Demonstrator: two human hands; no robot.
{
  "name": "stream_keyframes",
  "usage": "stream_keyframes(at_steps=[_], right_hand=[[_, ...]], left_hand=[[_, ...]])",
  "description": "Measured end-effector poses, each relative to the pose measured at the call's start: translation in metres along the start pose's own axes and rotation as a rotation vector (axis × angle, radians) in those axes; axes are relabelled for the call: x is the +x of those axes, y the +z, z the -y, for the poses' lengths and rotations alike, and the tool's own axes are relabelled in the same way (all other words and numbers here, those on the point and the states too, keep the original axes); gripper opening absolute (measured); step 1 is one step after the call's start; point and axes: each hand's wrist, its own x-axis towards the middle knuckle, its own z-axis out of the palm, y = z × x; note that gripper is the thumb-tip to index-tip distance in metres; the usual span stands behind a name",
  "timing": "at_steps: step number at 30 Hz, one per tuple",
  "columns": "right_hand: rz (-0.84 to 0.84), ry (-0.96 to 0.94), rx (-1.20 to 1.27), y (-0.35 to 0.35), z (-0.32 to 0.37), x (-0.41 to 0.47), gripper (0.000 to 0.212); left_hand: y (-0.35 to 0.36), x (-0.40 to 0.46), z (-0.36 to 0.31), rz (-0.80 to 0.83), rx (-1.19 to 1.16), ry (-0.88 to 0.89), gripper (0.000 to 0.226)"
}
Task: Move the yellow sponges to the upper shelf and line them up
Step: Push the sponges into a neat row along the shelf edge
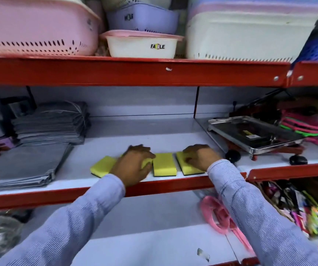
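Four yellow foam sponges with dark green scouring undersides lay along the front of the white shelf board (173,131) with the red metal edge, the upper of the two shelves the hands could reach. The leftmost sponge (103,166) sat skewed, its long side turned off from the others. The second sponge (147,162) was mostly hidden under the left hand (133,166), which curled over it with the fingers wrapped round its far end; whether the thumb pinched its near side could not be told. The third sponge (164,164) lay free and square to the shelf edge, just beside the second. The right hand (199,156) rested flat on the fourth sponge (187,166), fingers together and bent, pressing down rather than gripping.

The step in hand looked like the lining-up, with the moving apparently done, as no yellow sponge showed on the lower shelf. To do it well, the third sponge would serve as the reference: the second and fourth should be slid, not lifted, until their near ends matched its near end and the gaps were even. Light pressure would be wise, since foam squashes and springs back crooked. The skewed leftmost sponge needed turning last, parallel to its neighbours. The stack of grey folded cloths (25,166) on the left and the steel tray (254,131) on the right stood well apart, so neither crowded the row.
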Motion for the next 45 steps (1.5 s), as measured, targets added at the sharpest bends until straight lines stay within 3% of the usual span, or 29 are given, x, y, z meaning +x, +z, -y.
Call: stream_keyframes(at_steps=[2,4,7,16,24,26,28,31,33,41,45], right_hand=[[0.074,-0.026,-0.023,-0.002,0.007,-0.001,0.050],[0.046,-0.034,-0.010,-0.014,0.016,-0.017,0.040],[0.029,-0.025,0.005,-0.016,0.012,-0.029,0.042],[0.030,-0.050,-0.042,-0.015,0.012,-0.035,0.041],[0.037,-0.087,-0.128,-0.019,0.022,-0.032,0.046],[0.041,-0.100,-0.146,-0.018,0.026,-0.033,0.050],[0.044,-0.107,-0.154,-0.018,0.029,-0.033,0.052],[0.058,-0.113,-0.160,-0.017,0.034,-0.035,0.050],[0.060,-0.113,-0.159,-0.017,0.035,-0.036,0.050],[0.045,-0.093,-0.147,-0.015,0.038,-0.040,0.051],[0.048,-0.077,-0.138,-0.015,0.041,-0.041,0.053]], left_hand=[[0.016,0.028,-0.012,0.192,0.094,0.002,0.046],[0.026,0.046,-0.012,0.326,0.189,-0.011,0.047],[0.032,0.052,-0.002,0.385,0.145,-0.022,0.047],[0.027,0.045,-0.009,0.370,0.019,0.054,0.048],[0.028,0.036,-0.019,0.304,0.042,0.032,0.045],[0.018,0.039,-0.011,0.219,0.082,-0.021,0.045],[0.005,0.046,0.004,0.095,0.137,-0.181,0.047],[-0.003,0.048,0.028,0.236,0.345,-0.410,0.055],[0.000,0.044,0.035,0.341,0.327,-0.443,0.055],[-0.003,0.027,0.033,0.402,0.066,-0.239,0.052],[0.001,0.025,0.013,0.423,0.072,-0.182,0.050]])
